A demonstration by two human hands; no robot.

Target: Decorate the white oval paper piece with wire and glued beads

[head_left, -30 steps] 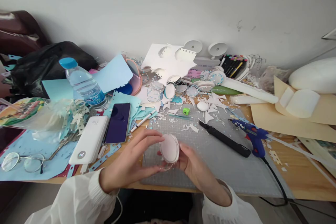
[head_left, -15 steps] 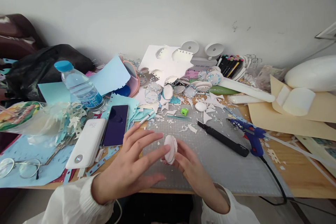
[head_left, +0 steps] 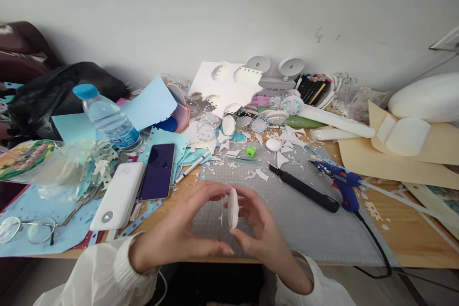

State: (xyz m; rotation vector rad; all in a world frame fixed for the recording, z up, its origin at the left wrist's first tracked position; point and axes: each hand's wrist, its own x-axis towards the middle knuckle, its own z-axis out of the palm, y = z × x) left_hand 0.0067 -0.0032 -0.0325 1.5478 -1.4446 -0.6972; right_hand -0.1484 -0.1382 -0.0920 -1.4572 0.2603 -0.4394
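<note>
The left hand (head_left: pixel 186 232) curls into a C, fingers above and thumb below, facing the right hand (head_left: pixel 263 234) just beside it. The right hand mirrors this pinch, fingertips nearly meeting the left's.

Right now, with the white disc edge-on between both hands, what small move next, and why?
Probably ease the two pieces together: the left hand holds what looks like a clear cover just beside the white disc pinched in the right hand, parallel, with a thin gap showing between them.
</note>
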